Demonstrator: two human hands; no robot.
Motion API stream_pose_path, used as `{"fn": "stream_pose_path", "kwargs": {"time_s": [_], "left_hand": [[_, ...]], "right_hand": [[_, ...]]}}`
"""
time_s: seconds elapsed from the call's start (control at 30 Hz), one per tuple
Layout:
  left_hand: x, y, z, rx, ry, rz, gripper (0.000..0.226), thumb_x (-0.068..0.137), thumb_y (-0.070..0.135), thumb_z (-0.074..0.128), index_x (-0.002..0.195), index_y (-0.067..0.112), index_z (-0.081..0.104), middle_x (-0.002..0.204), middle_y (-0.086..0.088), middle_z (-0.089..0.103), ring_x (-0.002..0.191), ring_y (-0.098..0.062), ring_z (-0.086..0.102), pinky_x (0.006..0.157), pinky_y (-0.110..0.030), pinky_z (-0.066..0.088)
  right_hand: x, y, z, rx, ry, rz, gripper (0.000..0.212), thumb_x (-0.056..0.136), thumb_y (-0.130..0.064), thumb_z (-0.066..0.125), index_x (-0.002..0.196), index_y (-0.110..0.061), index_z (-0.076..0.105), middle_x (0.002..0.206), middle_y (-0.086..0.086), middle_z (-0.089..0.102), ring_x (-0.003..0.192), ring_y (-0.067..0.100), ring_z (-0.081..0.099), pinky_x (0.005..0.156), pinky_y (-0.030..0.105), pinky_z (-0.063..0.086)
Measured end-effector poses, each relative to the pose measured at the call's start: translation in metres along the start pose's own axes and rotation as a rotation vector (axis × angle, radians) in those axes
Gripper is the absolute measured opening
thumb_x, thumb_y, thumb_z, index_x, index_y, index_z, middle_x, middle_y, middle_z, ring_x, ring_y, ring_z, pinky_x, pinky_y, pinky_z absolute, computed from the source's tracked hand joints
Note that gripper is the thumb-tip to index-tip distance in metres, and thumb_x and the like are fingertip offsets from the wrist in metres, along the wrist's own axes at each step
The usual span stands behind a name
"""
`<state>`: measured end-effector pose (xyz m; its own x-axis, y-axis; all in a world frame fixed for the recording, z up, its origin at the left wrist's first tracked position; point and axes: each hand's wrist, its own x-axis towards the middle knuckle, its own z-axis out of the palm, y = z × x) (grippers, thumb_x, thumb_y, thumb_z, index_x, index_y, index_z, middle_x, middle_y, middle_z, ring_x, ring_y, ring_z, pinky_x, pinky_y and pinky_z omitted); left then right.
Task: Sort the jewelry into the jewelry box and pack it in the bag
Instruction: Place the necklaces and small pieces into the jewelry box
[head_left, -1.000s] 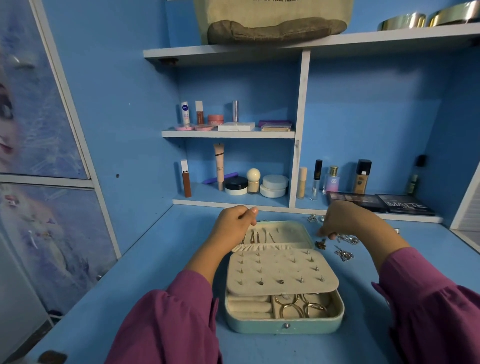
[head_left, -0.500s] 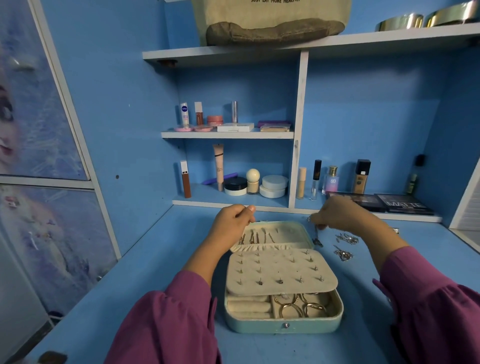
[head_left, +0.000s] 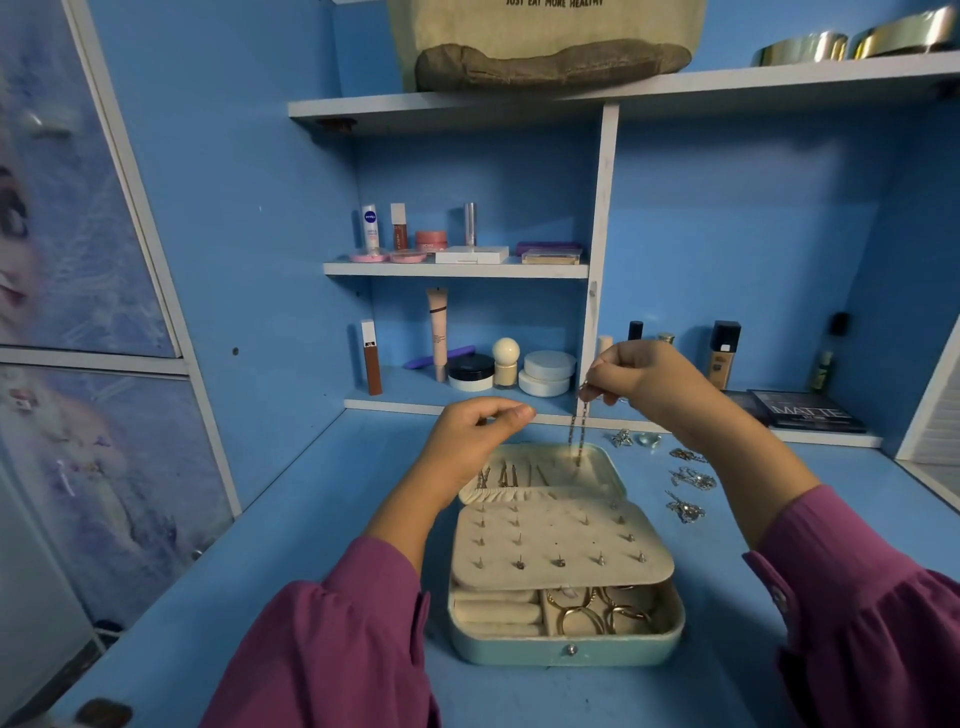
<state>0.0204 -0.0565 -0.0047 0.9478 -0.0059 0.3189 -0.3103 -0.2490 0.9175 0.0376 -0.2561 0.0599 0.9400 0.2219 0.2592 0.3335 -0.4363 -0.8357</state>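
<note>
An open mint-green jewelry box (head_left: 566, 652) stands on the blue desk, its cream stud panel (head_left: 558, 540) folded over gold rings in the base. My right hand (head_left: 647, 382) pinches a thin chain (head_left: 577, 431) that hangs down over the box's raised lid (head_left: 602, 467). My left hand (head_left: 475, 434) hovers above the lid's left side with fingers curled and thumb against fingertips; whether it holds anything I cannot tell. Several silver pieces (head_left: 688, 478) lie on the desk right of the box. A beige bag (head_left: 545, 47) sits on the top shelf.
Cosmetics fill the shelves behind: bottles, jars (head_left: 548, 371) and a compact. Dark palettes (head_left: 805, 410) lie on the ledge at right, close to the loose jewelry. Metal tins (head_left: 852, 44) sit on the top shelf. A picture-covered cabinet door (head_left: 78, 260) stands at the left.
My right hand has lifted from the desk, raising the chain up and left until it dangles over the box lid. The left hand stayed over the lid.
</note>
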Motion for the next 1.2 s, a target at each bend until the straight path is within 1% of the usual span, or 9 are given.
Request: {"fn": "stream_pose_path", "kwargs": {"time_s": [0.13,0.27,0.4,0.57,0.67,0.8,0.93,1.03,1.2], "left_hand": [[0.000,0.003,0.004,-0.051,-0.056,0.026,0.011,0.085,0.021,0.069,0.092,0.028,0.073,0.096,0.009,0.074,0.101,-0.005,0.065,0.092,-0.021,0.048],[0.000,0.005,0.005,-0.032,-0.043,0.031,0.016,0.081,0.008,0.072,0.079,0.024,0.071,0.073,0.014,0.072,0.077,0.002,0.064,0.073,-0.010,0.048],[-0.001,0.005,0.001,-0.030,-0.040,0.009,0.011,0.082,0.005,0.070,0.079,0.016,0.070,0.070,0.008,0.071,0.073,0.001,0.065,0.071,-0.009,0.048],[0.000,0.006,-0.007,-0.042,-0.007,-0.028,0.007,0.084,0.003,0.066,0.079,0.001,0.070,0.066,0.004,0.069,0.072,-0.001,0.065,0.078,-0.014,0.050],[0.004,-0.001,-0.009,0.082,0.021,-0.091,0.007,0.081,0.003,0.067,0.078,-0.002,0.070,0.065,0.009,0.068,0.072,0.000,0.063,0.079,-0.019,0.049],[0.009,-0.015,-0.007,0.330,0.058,-0.147,0.017,0.080,0.007,0.066,0.069,0.019,0.067,0.077,0.005,0.070,0.076,-0.010,0.063,0.082,-0.035,0.054],[0.014,-0.023,-0.003,0.673,0.064,-0.087,0.020,0.082,0.017,0.064,0.066,0.030,0.062,0.083,0.004,0.066,0.090,-0.014,0.059,0.083,-0.036,0.052],[0.016,-0.021,0.002,0.768,0.074,-0.028,0.016,0.084,0.017,0.060,0.073,0.025,0.066,0.085,0.003,0.065,0.098,-0.017,0.051,0.085,-0.036,0.049],[0.016,-0.017,0.005,0.826,0.091,0.051,0.015,0.086,0.016,0.057,0.083,0.020,0.071,0.076,0.009,0.060,0.097,-0.018,0.049,0.083,-0.037,0.048]], "right_hand": [[-0.002,-0.003,0.017,-0.001,-0.077,-0.029,0.012,0.089,-0.013,0.057,0.080,-0.007,0.062,0.064,-0.009,0.069,0.058,0.000,0.053,0.056,0.017,0.039],[-0.003,-0.002,0.029,0.006,-0.099,-0.027,0.011,0.089,-0.012,0.057,0.085,-0.004,0.063,0.068,-0.004,0.068,0.050,-0.003,0.051,0.042,0.007,0.035],[-0.001,0.002,0.033,0.020,-0.100,-0.015,0.011,0.088,-0.013,0.059,0.086,-0.004,0.064,0.077,0.002,0.072,0.066,0.007,0.056,0.064,0.020,0.046],[0.000,0.011,0.033,0.025,-0.227,0.042,0.008,0.084,-0.008,0.065,0.084,-0.014,0.071,0.080,0.008,0.072,0.075,0.013,0.057,0.075,0.027,0.044],[0.001,0.020,0.041,-0.054,-0.262,0.091,0.009,0.080,-0.011,0.071,0.079,-0.020,0.072,0.079,0.003,0.072,0.074,0.013,0.057,0.075,0.029,0.045],[0.004,0.035,0.057,-0.266,-0.191,0.042,0.009,0.080,-0.017,0.072,0.079,-0.025,0.069,0.086,-0.002,0.070,0.079,0.014,0.063,0.072,0.027,0.051],[0.005,0.043,0.065,-0.363,-0.163,-0.034,0.007,0.082,-0.014,0.067,0.082,-0.021,0.069,0.084,-0.005,0.068,0.078,0.011,0.060,0.065,0.017,0.046],[0.007,0.043,0.065,-0.389,-0.140,-0.051,0.009,0.083,-0.013,0.065,0.089,-0.018,0.071,0.088,-0.003,0.068,0.080,0.011,0.060,0.068,0.019,0.047],[0.009,0.045,0.064,-0.417,-0.135,-0.034,0.012,0.083,-0.014,0.065,0.087,-0.022,0.072,0.091,-0.002,0.070,0.083,0.014,0.062,0.076,0.028,0.053]]}}
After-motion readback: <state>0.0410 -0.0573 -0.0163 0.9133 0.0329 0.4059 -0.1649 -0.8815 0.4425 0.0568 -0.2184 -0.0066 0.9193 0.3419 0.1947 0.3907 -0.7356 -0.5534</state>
